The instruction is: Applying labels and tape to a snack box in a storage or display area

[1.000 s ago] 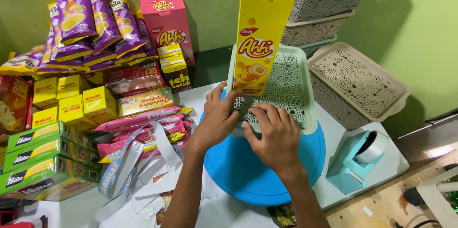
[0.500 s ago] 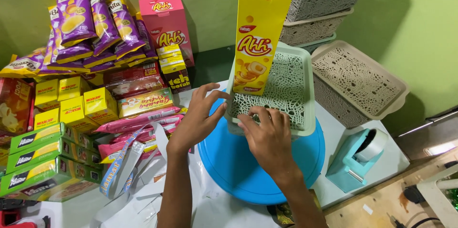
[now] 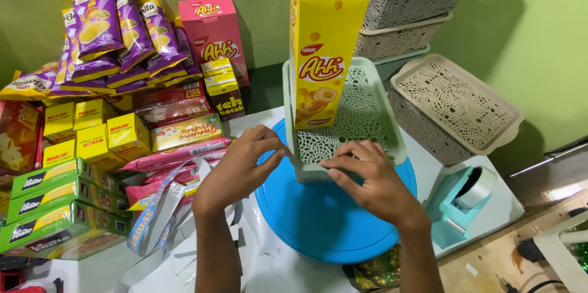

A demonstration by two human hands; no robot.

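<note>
Resting on the near rim of a pale green lattice basket (image 3: pixel 352 127), the right hand (image 3: pixel 373 182), fingers spread flat, grip closing on nothing. Touching the basket's near left corner with curled fingertips, the left hand (image 3: pixel 242 167), grip loosely bent, pinching nothing that can be made out. Sitting on a round blue lid (image 3: pixel 324 219) on the white desk (image 3: pixel 484 201), the basket, directly between the two hands. Standing upright inside the basket at its far left, a tall yellow snack box (image 3: pixel 324 41), apart from both hands. Stacking up behind, grey lattice baskets (image 3: pixel 410 5), with one more grey basket (image 3: pixel 453 106) tilting just beside the green one on the right. Sitting near the right wrist at the desk's edge, a teal tape dispenser (image 3: pixel 462 201). Piling up to the left, purple chip bags (image 3: pixel 116 29), a pink box (image 3: pixel 214 35), small yellow boxes (image 3: pixel 92 127) and green boxes (image 3: pixel 55 201), all well apart from the hands.
</note>
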